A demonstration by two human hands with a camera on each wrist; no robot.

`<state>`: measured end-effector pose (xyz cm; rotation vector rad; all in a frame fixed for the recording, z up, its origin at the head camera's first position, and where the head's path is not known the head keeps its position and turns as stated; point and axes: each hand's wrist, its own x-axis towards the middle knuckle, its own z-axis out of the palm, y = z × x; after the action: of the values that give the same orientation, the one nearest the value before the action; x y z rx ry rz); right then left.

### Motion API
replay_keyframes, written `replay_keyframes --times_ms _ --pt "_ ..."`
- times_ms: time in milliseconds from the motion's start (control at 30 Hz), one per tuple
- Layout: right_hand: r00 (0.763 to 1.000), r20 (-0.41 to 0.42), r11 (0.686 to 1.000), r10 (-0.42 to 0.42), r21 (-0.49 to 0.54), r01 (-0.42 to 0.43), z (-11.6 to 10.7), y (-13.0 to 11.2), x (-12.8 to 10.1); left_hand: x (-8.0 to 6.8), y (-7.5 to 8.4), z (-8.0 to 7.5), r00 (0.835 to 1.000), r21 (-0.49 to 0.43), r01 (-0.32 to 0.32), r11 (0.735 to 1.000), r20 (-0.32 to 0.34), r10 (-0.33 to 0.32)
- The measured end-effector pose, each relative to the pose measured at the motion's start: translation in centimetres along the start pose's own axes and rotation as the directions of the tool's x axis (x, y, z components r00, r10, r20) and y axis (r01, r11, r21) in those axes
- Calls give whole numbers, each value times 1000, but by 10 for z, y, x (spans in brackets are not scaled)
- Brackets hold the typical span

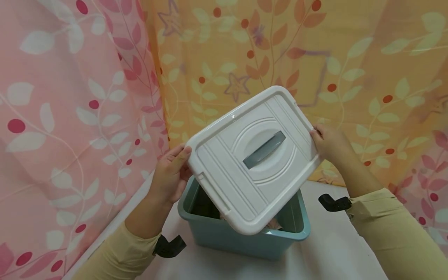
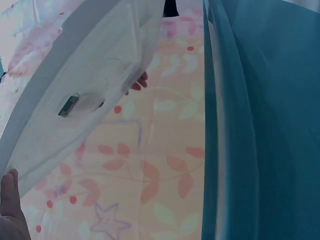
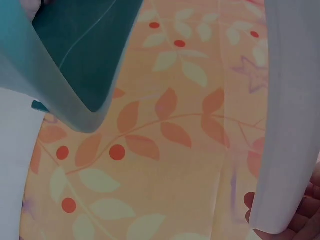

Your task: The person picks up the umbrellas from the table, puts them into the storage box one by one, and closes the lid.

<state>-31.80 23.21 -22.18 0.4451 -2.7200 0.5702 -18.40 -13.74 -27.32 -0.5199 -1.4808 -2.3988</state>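
Note:
A white plastic lid [image 1: 224, 155] with a grey handle [image 1: 264, 149] is held tilted above a blue-green storage box [image 1: 241, 243]. My left hand [image 1: 169, 175] grips the lid's left corner, thumb on top. On the opposite edge, my right hand [image 1: 330, 144] pinches the rim. In the left wrist view the lid's underside [image 2: 85, 85] shows, apart from the box wall [image 2: 280, 120]. The right wrist view has fingers [image 3: 300, 220] wrapped under the lid's edge [image 3: 290, 115]. Some pinkish thing [image 1: 274, 224] lies inside the box, mostly hidden by the lid.
The box stands on a white table [image 1: 322, 241]. Behind it hangs a yellow-orange curtain [image 1: 217, 50] with a leaf print, and a pink one [image 1: 70, 136] hangs at the left. A black strap mount [image 1: 170, 247] sits at my left wrist, another mount [image 1: 334, 203] at my right.

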Motion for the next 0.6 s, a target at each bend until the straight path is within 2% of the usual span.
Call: replay_keyframes --times_ms 167,267,433,600 --pt "999 -47 1000 17 20 -16 3 3 -8 -1 -7 -4 997 -11 51 999 49 -51" --pt "997 -74 999 28 35 -25 4 6 -10 -4 -12 -5 993 19 97 995 70 -98" --pt "992 -86 995 88 50 -84 6 9 -14 -12 -22 -5 981 157 156 975 93 -172" --pt "989 -43 988 145 54 -142 7 5 -19 -14 -26 -6 969 327 172 929 113 -219"
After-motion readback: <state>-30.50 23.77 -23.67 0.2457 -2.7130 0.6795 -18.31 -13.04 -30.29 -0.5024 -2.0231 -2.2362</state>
